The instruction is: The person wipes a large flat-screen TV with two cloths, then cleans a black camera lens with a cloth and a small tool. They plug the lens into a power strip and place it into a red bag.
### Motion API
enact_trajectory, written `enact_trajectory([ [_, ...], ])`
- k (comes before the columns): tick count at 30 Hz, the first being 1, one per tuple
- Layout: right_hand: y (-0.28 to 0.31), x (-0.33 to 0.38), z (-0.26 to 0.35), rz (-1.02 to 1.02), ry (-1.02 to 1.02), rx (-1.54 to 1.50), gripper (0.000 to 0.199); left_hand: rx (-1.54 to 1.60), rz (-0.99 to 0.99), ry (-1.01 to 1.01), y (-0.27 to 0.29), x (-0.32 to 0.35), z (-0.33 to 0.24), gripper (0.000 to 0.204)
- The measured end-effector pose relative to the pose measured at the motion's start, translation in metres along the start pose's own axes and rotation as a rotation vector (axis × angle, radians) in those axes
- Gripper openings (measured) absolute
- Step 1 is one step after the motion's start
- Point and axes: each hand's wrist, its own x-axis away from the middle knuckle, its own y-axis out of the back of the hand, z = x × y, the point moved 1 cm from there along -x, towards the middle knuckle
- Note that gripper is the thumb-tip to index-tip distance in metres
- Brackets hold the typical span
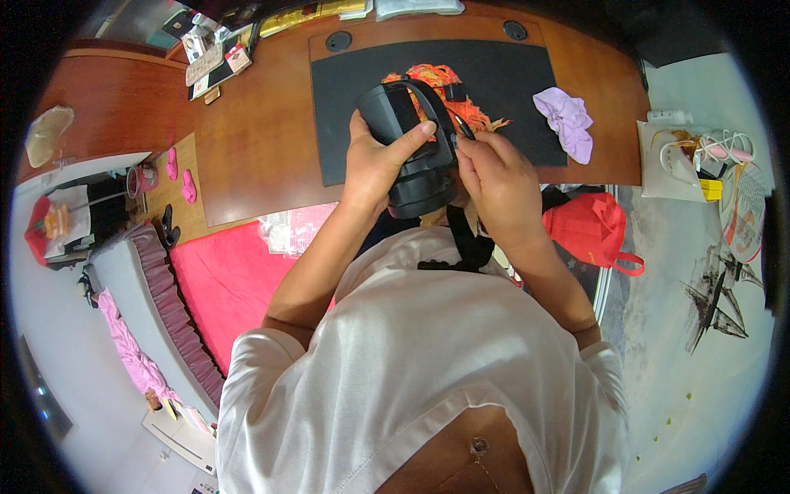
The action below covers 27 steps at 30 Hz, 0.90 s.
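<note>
Left hand [370, 165] is closed around a black handled device [421, 185], thumb across the handle; the device is tilted, held in front of the torso at the near edge of the wooden desk [255, 160]. Right hand [502, 185] pinches a slim black piece [465, 127] beside the handle; contact between piece and device cannot be confirmed. Beyond, orange fringed cloth [428, 75] lies on a black mat [354, 90], partly hidden by the device. Lavender cloth [566, 122] lies to the right; a red bag [583, 226] sits below the desk edge.
</note>
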Motion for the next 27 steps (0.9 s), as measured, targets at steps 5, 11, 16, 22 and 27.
enact_trajectory([
  [5, -0.003, 0.002, -0.009, 0.034, -0.012, 0.027, 0.017, 0.035, -0.003, -0.048, -0.005, -0.002, 0.005, 0.066],
  [11, -0.009, 0.0, -0.02, -0.045, -0.005, -0.075, 0.012, -0.027, -0.001, 0.0, -0.007, 0.0, -0.001, 0.068],
  [16, -0.008, -0.001, -0.023, -0.05, -0.073, -0.221, 0.014, 0.075, 0.001, 0.06, -0.007, -0.002, 0.005, 0.066],
  [22, -0.01, 0.001, -0.028, -0.022, -0.128, -0.291, 0.018, 0.052, -0.018, 0.056, -0.01, -0.003, 0.005, 0.065],
  [27, -0.012, 0.001, -0.031, -0.026, -0.097, -0.268, 0.018, 0.034, 0.0, 0.051, -0.009, -0.006, 0.008, 0.065],
])
